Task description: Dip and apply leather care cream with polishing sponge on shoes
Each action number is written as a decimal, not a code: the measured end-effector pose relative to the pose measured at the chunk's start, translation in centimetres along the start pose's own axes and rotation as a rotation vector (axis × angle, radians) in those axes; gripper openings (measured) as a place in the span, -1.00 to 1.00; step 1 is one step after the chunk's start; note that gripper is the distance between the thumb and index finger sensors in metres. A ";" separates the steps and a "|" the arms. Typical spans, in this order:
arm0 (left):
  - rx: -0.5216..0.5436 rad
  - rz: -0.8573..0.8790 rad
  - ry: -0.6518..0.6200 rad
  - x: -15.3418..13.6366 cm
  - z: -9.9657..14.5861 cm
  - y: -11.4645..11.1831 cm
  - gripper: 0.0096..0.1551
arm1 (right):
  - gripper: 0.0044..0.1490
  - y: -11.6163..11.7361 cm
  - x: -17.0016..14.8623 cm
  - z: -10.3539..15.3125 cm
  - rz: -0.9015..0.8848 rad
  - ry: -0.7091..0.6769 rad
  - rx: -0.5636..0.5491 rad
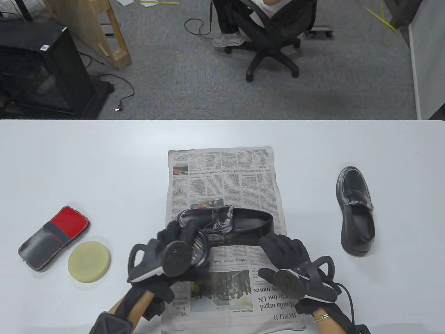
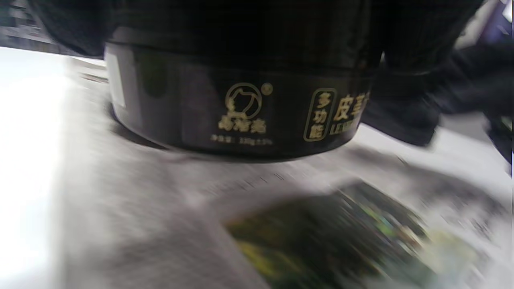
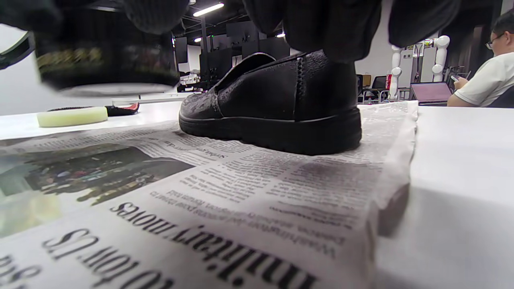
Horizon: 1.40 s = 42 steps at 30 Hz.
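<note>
A black loafer (image 1: 240, 224) rests on a newspaper (image 1: 222, 174), toe to the left; it also shows in the right wrist view (image 3: 273, 108). My left hand (image 1: 187, 238) grips a black cream jar (image 1: 201, 248) with gold lettering (image 2: 257, 108) from above, just in front of the toe. The jar hangs slightly above the paper in the right wrist view (image 3: 104, 60). My right hand (image 1: 278, 250) is spread beside the shoe's heel, its fingers (image 3: 321, 24) over the heel's top; whether they touch it is unclear. A round yellow sponge (image 1: 89, 266) lies on the table at the left.
A red and grey cloth (image 1: 54, 238) lies beside the sponge, both left of the paper. A second black loafer (image 1: 356, 212) stands on the table at the right. A person sits on an office chair (image 1: 274, 38) beyond the table's far edge.
</note>
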<state>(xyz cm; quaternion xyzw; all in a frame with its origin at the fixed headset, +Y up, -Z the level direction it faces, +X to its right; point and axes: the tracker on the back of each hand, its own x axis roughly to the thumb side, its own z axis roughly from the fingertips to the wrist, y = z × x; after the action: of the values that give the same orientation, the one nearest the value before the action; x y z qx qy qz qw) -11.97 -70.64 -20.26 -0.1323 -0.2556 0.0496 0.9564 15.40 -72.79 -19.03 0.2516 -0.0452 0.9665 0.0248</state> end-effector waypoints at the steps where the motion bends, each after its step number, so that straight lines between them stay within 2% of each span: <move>1: -0.015 -0.030 -0.028 1.7 -0.6 -0.7 0.57 | 0.03 0.0 -0.1 0.0 0.001 0.001 0.000; 5: -0.073 -0.050 -0.089 5.5 -2.5 -2.9 0.57 | 0.03 -0.1 -0.1 0.1 0.027 0.000 0.001; 7: -0.103 -0.060 -0.095 6.2 -3.0 -3.9 0.57 | 0.03 0.1 0.0 0.1 0.028 -0.007 0.018; 9: -0.089 -0.068 -0.088 6.3 -3.0 -4.4 0.57 | 0.03 0.2 0.3 0.1 0.025 -0.021 0.026; 10: -0.054 -0.083 -0.074 6.2 -2.9 -4.4 0.56 | 0.03 0.2 0.5 0.0 0.025 -0.033 0.030; 14: -0.085 0.002 -0.118 4.6 -2.0 -3.7 0.58 | 0.05 -0.2 2.5 -0.2 0.063 -0.099 0.044; 18: -0.108 0.050 -0.048 1.6 -0.4 -2.8 0.57 | 0.16 -0.5 5.5 -1.1 0.068 -0.157 0.088; 22: -0.133 0.051 0.018 -0.4 -0.2 -4.7 0.49 | 0.32 0.2 8.9 -3.0 0.110 -0.197 0.224; 23: -0.177 0.061 0.020 -0.5 -0.5 -5.3 0.45 | 0.36 0.6 9.6 -3.7 0.143 -0.193 0.273; 25: -0.225 0.074 0.021 -0.4 -1.1 -6.3 0.37 | 0.43 0.7 10.5 -4.6 0.247 -0.181 0.294; 28: -0.235 0.049 0.025 -0.1 -1.4 -6.8 0.40 | 0.51 0.6 11.1 -5.7 0.231 -0.150 0.354; 33: -0.238 0.131 0.022 -0.5 -1.5 -7.4 0.37 | 0.48 0.3 11.2 -6.5 0.160 -0.143 0.372; 36: -0.247 0.141 0.020 -0.6 -1.6 -7.6 0.37 | 0.43 0.0 11.3 -6.8 0.101 -0.187 0.392; 42: -0.250 0.141 0.021 -0.7 -1.7 -7.6 0.38 | 0.29 0.4 11.4 -6.0 0.039 -0.237 0.376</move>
<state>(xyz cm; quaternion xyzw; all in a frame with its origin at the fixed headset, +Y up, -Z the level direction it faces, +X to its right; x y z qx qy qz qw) -11.51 -78.43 -19.88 -0.2688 -0.2400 0.0831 0.9291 2.49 -72.29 -18.69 0.3628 0.1282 0.9218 -0.0467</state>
